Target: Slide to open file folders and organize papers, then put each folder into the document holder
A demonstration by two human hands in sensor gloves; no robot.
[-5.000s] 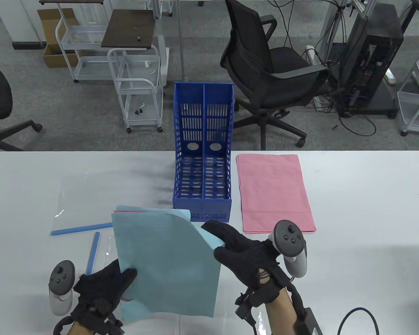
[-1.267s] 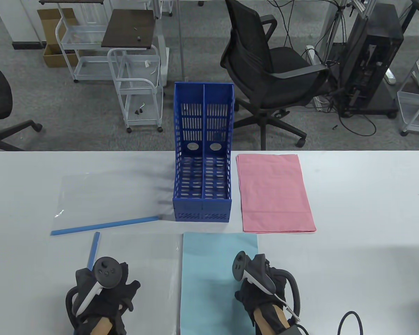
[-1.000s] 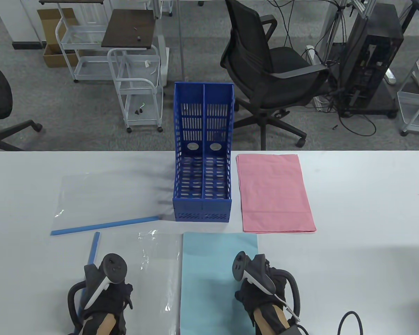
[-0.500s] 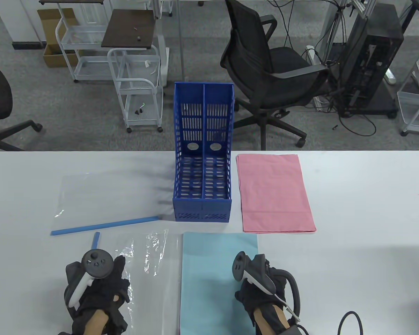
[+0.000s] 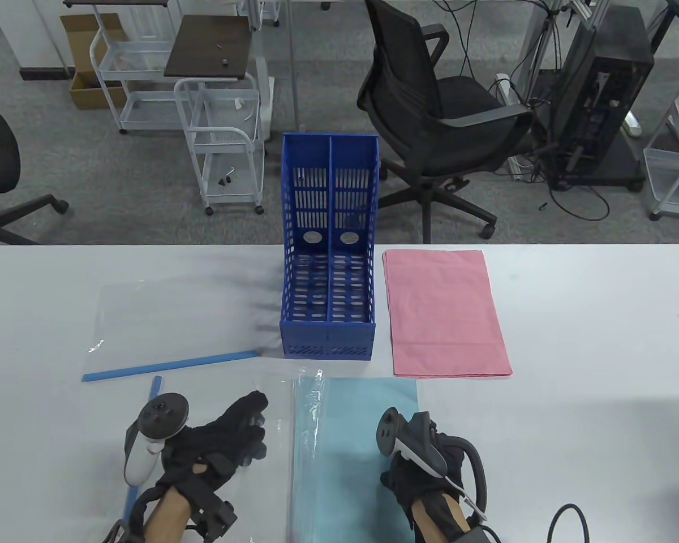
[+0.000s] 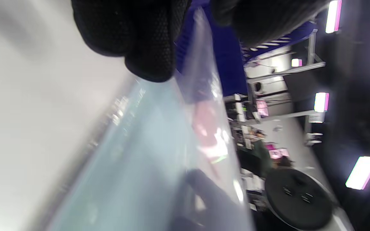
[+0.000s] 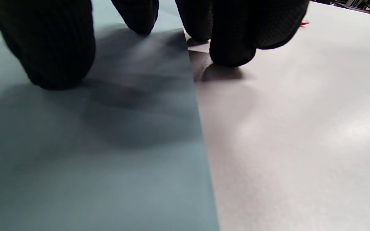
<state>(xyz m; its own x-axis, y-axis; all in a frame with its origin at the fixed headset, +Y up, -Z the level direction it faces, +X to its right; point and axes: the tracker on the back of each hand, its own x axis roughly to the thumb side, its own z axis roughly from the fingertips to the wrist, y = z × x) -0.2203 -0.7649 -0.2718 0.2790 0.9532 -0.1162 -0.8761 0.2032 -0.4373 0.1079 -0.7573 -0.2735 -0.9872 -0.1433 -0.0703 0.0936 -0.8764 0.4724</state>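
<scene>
The left hand [image 5: 215, 452] pinches the clear cover [image 5: 308, 430] and folds it over the blue papers [image 5: 362, 407], which lie at the table's [image 5: 588, 350] near edge just in front of the holder [image 5: 328, 294]. The right hand [image 5: 424, 469] presses the stack, fingertips down, gripping nothing. If that pressure eases, sheets could skew under the slick film. The stack's long axis points away toward the holder

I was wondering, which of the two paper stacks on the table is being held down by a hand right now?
The light blue stack at the near edge: the right hand rests on it. The pink stack beside the blue document holder lies untouched.
</scene>
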